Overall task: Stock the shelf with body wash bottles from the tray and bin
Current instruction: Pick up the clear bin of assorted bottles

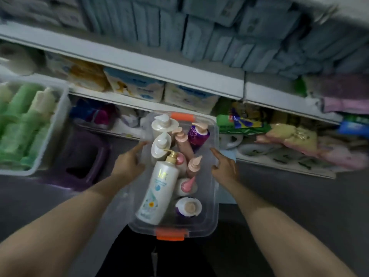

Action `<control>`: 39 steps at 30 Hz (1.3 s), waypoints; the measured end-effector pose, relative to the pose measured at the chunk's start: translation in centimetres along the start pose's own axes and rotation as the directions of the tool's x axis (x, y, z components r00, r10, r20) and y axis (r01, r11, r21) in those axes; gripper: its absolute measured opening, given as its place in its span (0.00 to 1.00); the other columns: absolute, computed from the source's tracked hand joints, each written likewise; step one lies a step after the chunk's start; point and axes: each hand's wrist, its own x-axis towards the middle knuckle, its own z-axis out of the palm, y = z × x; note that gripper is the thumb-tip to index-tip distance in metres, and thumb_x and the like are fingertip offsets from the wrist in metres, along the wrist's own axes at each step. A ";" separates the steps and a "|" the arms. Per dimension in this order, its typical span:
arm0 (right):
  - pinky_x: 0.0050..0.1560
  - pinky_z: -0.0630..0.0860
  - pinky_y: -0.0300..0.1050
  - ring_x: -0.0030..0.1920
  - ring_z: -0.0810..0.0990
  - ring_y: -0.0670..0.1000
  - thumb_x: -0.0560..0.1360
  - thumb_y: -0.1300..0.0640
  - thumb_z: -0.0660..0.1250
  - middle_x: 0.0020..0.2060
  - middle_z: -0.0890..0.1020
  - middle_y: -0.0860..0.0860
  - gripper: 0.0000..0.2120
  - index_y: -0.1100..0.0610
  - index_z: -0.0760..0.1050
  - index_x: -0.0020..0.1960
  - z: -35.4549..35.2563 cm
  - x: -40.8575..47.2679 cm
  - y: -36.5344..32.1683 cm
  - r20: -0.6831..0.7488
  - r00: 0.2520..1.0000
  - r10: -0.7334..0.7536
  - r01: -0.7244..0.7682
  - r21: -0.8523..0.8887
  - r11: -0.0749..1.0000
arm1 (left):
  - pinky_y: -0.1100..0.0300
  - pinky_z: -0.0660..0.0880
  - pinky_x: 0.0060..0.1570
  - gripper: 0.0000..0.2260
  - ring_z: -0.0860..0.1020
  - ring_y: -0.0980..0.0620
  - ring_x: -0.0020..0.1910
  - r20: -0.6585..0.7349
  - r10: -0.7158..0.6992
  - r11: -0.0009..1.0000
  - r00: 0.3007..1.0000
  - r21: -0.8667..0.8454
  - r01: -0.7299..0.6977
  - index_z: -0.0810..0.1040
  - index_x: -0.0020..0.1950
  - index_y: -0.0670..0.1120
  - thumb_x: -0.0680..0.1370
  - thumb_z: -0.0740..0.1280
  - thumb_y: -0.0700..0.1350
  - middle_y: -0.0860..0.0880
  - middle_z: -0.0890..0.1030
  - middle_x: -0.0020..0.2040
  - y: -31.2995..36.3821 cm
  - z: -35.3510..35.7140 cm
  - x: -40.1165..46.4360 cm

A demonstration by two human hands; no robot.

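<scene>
Head view: clear plastic bin (pixel 214 176) with orange latches, before the shelf, pump bottles inside; left hand (pixel 127 163) and right hand (pixel 224 166) spread against its sides; likely heavy, slippery, best gripped under the rim.

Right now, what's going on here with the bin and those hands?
A person's left hand and right hand are at the two long sides of a clear bin with orange latches, in front of the shelf. Pump bottles fill it; a large white bottle lies tilted on top. A tray of green bottles sits at the left. Whether either hand actually grips the bin is unclear.
</scene>
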 end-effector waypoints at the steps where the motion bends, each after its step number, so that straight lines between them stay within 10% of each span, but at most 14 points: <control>1: 0.53 0.79 0.51 0.53 0.81 0.60 0.75 0.62 0.64 0.56 0.82 0.58 0.36 0.39 0.61 0.77 -0.7 0.3 1.2 -0.010 1.000 0.028 -0.028 0.005 1.000 | 0.54 0.76 0.44 0.38 0.78 0.46 0.38 0.029 0.023 1.000 0.999 0.007 -0.023 0.65 0.74 0.61 0.68 0.70 0.38 0.52 0.76 0.32 1.0 1.1 0.8; 11: 0.55 0.78 0.49 0.59 0.80 0.59 0.78 0.59 0.61 0.64 0.80 0.54 0.33 0.37 0.58 0.78 -4.7 4.9 11.5 -0.074 0.974 0.213 -0.224 -0.203 0.953 | 0.54 0.78 0.46 0.39 0.81 0.45 0.41 0.288 0.132 0.990 0.948 0.009 -0.140 0.54 0.78 0.61 0.72 0.68 0.39 0.47 0.80 0.38 8.4 11.7 8.0; 23: 0.59 0.75 0.54 0.62 0.77 0.63 0.79 0.57 0.59 0.68 0.76 0.57 0.28 0.42 0.61 0.77 -1.9 9.8 19.0 -0.066 0.937 0.342 -0.344 -0.012 0.939 | 0.56 0.77 0.38 0.41 0.77 0.51 0.33 0.308 0.217 0.974 0.926 -0.008 -0.226 0.48 0.78 0.61 0.75 0.70 0.40 0.49 0.75 0.34 11.5 19.0 10.6; 27: 0.61 0.75 0.53 0.64 0.77 0.62 0.80 0.60 0.59 0.68 0.75 0.59 0.30 0.43 0.57 0.78 -3.6 9.7 17.6 -0.002 0.942 0.334 -0.334 -0.005 0.942 | 0.55 0.79 0.43 0.42 0.79 0.48 0.37 0.421 0.146 0.988 0.895 -0.023 -0.150 0.48 0.78 0.62 0.75 0.71 0.40 0.48 0.76 0.37 12.2 17.8 11.2; 33: 0.61 0.75 0.55 0.64 0.75 0.63 0.77 0.67 0.61 0.66 0.72 0.60 0.29 0.51 0.62 0.76 -7.6 8.8 11.0 -0.105 0.954 0.282 -0.277 0.059 0.959 | 0.56 0.71 0.63 0.38 0.75 0.45 0.65 0.483 0.075 0.988 0.873 0.080 -0.130 0.54 0.79 0.52 0.75 0.72 0.44 0.44 0.75 0.66 14.7 13.6 11.2; 39: 0.63 0.73 0.51 0.64 0.75 0.56 0.73 0.63 0.71 0.65 0.76 0.53 0.30 0.47 0.70 0.71 -9.8 6.8 1.0 -0.185 0.982 -0.019 0.043 0.123 0.991 | 0.56 0.74 0.56 0.28 0.79 0.45 0.56 0.255 0.234 0.971 0.938 -0.008 -0.240 0.71 0.71 0.45 0.72 0.74 0.40 0.43 0.80 0.57 18.0 4.7 10.4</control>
